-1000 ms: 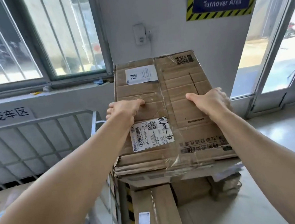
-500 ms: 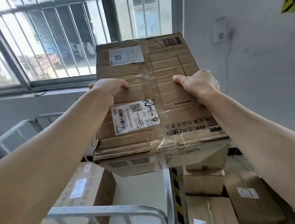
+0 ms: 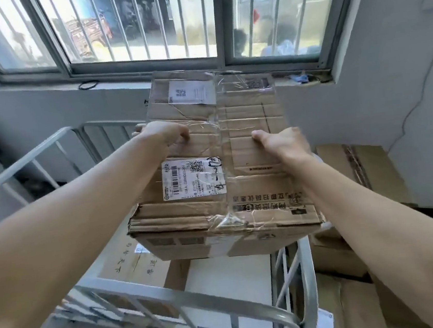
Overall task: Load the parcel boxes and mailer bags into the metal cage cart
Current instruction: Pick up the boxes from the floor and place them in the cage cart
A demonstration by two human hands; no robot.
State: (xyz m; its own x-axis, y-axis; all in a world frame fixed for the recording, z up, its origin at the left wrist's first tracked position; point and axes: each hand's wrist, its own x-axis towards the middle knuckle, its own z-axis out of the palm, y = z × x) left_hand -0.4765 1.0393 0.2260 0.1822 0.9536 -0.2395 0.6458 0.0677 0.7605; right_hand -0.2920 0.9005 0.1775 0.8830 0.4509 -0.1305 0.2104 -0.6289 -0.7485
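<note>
Gripping the parcel box (image 3: pixel 237 145) by its sides, both hands, left (image 3: pixel 165 134) and right (image 3: pixel 283 142), hold it above the cage cart (image 3: pixel 309 274).

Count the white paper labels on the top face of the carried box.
2. One label sits near the far edge of the box, left of the tape; the barcode label lies nearer, below the left hand. Labels on other faces may be hidden.

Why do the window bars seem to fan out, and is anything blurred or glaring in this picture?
Head view: the wide-angle lens splays the window bars. Head view: the daylight outside is washed out, while the room is evenly lit. Head view: the tape on the box glints. Head view: the right hand has soft, motion-smeared edges, but the label stays fairly sharp.
</note>
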